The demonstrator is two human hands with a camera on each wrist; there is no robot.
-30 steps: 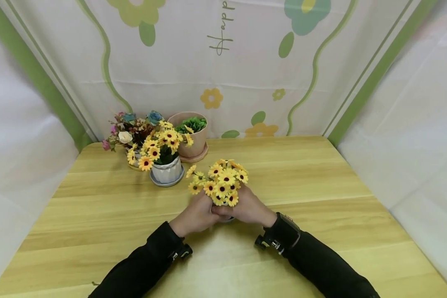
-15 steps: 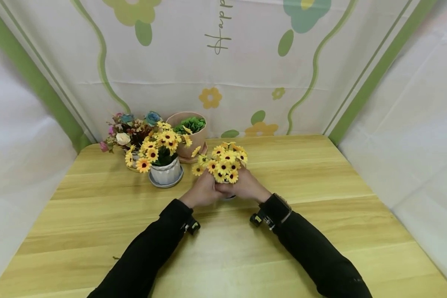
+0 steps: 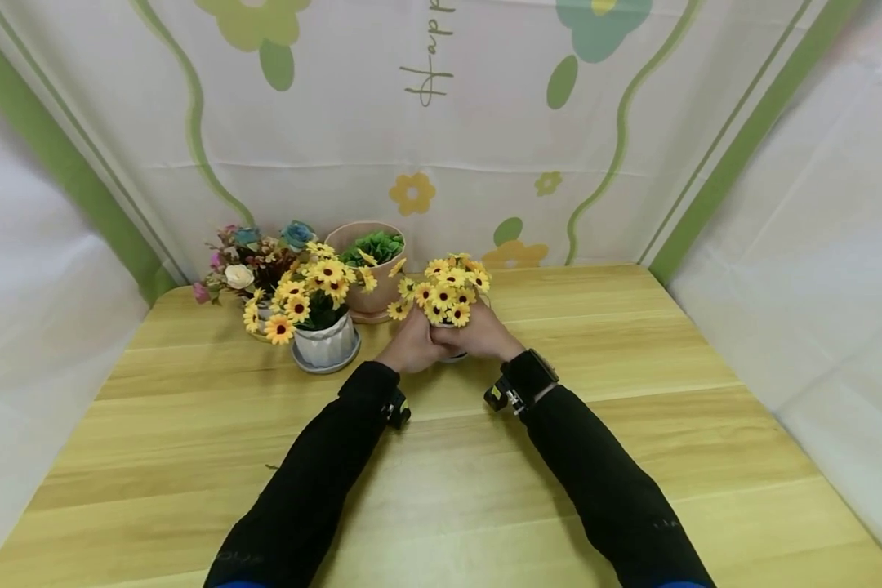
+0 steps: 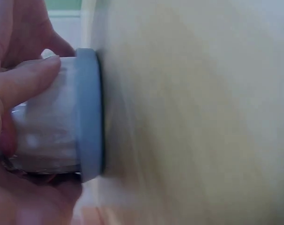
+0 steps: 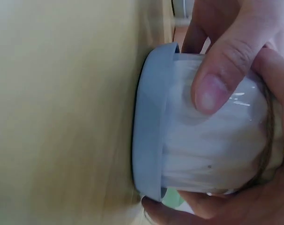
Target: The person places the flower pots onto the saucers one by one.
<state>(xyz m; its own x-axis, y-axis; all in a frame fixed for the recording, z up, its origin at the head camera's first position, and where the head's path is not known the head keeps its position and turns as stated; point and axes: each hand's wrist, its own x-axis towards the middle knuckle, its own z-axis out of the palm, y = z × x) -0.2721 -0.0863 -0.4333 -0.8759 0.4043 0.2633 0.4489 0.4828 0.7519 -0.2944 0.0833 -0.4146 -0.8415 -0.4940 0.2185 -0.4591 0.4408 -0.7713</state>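
Observation:
Both hands grip a white ribbed flower pot (image 5: pixel 203 154) of yellow daisy-like flowers (image 3: pixel 448 290) with dark centres. My left hand (image 3: pixel 414 343) holds the pot's left side and my right hand (image 3: pixel 483 333) its right side, thumbs toward the near face. Under the pot sits a blue-grey saucer (image 4: pixel 89 117), close over the wooden tabletop in both wrist views. Twine (image 5: pixel 268 136) runs round the pot near its top. From the head view, hands and blooms hide most of the pot.
Left of the hands stands a similar white pot (image 3: pixel 325 343) of yellow flowers. Behind it are a pink pot (image 3: pixel 375 298) with green leaves and a mixed bouquet (image 3: pixel 246 261). A printed cloth (image 3: pixel 301 122) hangs along the back table edge. A dark scrap (image 3: pixel 272 466) lies near the left sleeve.
Both hands have moved the held flower pot away from the body, toward the back of the table, and it now stands beside the pink pot. The other pots stay where they were.

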